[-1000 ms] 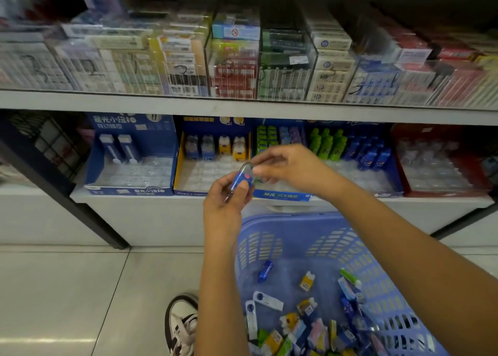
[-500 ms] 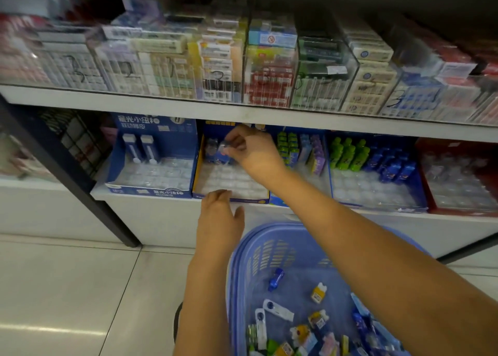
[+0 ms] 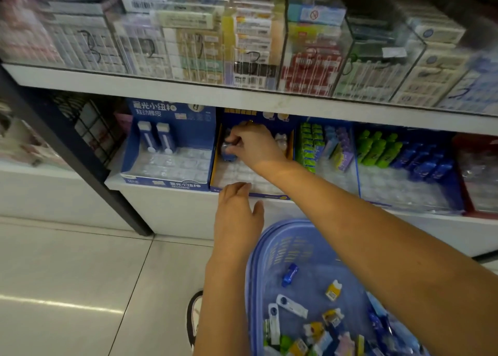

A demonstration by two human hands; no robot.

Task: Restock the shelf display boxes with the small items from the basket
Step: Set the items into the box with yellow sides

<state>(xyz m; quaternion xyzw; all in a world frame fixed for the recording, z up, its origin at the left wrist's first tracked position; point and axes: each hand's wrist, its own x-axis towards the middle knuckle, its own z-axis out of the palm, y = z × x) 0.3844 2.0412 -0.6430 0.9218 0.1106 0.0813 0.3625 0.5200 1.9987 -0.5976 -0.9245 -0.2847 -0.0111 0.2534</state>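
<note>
The white shelf (image 3: 167, 204) crosses mid-frame, and the blue lattice plastic basket (image 3: 283, 248) sits lower right. In the yellow-edged cardboard box (image 3: 214, 171), centre, the right hand (image 3: 256, 146) has sunk deeper, still pinching a small blue item (image 3: 228, 151) at the back left. The left hand (image 3: 237, 215), fingers straight, stays on the front lip.

Lavender-blue slotted basket (image 3: 272, 261)

The lower shelf (image 3: 161, 197) bears a row of display boxes (image 3: 172, 184) side by side — the far-right one (image 3: 458, 150) seemingly red.
</note>
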